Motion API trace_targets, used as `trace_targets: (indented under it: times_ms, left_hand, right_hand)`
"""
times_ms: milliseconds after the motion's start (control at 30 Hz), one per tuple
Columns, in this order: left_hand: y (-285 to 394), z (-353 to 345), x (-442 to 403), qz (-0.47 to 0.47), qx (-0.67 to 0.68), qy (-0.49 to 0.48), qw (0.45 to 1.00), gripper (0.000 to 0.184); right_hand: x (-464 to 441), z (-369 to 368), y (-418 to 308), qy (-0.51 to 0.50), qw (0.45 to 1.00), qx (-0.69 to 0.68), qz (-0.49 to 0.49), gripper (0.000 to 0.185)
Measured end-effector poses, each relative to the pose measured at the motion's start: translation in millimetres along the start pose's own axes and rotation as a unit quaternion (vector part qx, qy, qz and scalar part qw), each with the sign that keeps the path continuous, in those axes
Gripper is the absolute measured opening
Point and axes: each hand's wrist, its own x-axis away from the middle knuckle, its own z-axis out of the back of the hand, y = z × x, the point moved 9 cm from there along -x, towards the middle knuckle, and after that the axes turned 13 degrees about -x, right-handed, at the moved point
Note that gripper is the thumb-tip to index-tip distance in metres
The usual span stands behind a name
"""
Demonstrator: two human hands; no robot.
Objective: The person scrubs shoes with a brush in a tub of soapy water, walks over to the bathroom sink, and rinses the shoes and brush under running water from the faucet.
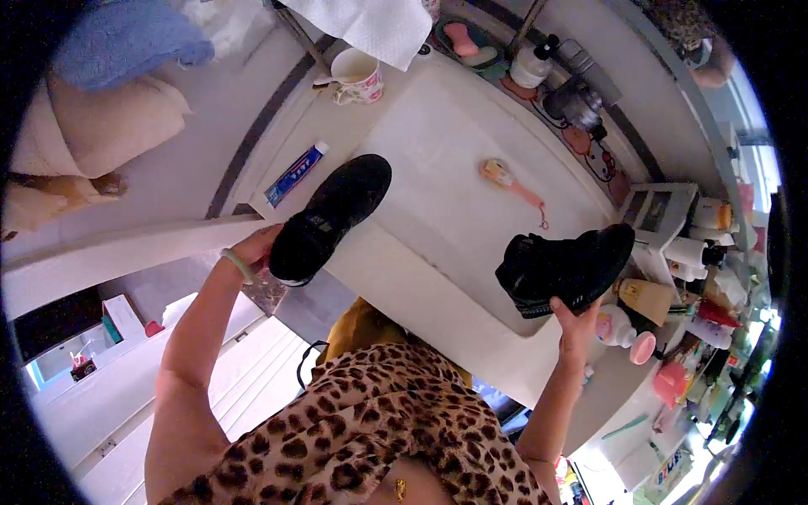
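A black shoe (330,220) is in my left hand (259,246), held by its near end over the left edge of the white sink (404,244). My fingers there are partly hidden behind the shoe. On the other side, my right hand (576,324) grips a second black shoe (562,268) from below, tilted on its side above the sink's right edge. Between the two shoes, a pink-handled brush (512,185) lies on the basin floor, with a small loop at its handle end.
A blue toothpaste tube (295,175) and a floral mug (357,77) stand on the left ledge. Along the back are a faucet (576,105), a pump bottle (532,63) and a pink soap bar (459,39). Several bottles and a small drawer box (661,215) crowd the right counter.
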Motion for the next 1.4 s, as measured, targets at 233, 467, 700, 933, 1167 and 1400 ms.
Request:
trace_targets:
  times_ms: [233, 467, 700, 933, 1167, 1400]
  left_hand:
    - [-16, -29, -1, 0.026, 0.188, -0.071, 0.979, 0.049]
    - [-37, -66, -18, -0.032, 0.345, -0.121, 0.930, 0.057]
    - [33, -140, 19, -0.127, 0.391, -0.213, 0.886, 0.060]
    - [26, -132, -5, -0.126, 0.330, -0.036, 0.935, 0.059]
    - [147, -132, 31, -0.415, -0.106, 0.197, 0.882, 0.087]
    - [219, -169, 55, -0.570, -0.347, 0.281, 0.690, 0.091]
  right_hand:
    - [4, -10, -2, -0.036, 0.997, -0.069, -0.010, 0.076]
    - [7, -6, -4, -0.015, 0.999, -0.044, 0.014, 0.079]
    - [9, -9, -1, -0.024, 0.997, -0.074, -0.001, 0.080]
    - [9, -7, -9, -0.038, 0.997, -0.057, 0.032, 0.084]
    - [12, -13, -44, -0.008, 0.996, 0.016, 0.082, 0.097]
    - [17, -27, -89, 0.001, 0.989, 0.121, 0.088, 0.104]
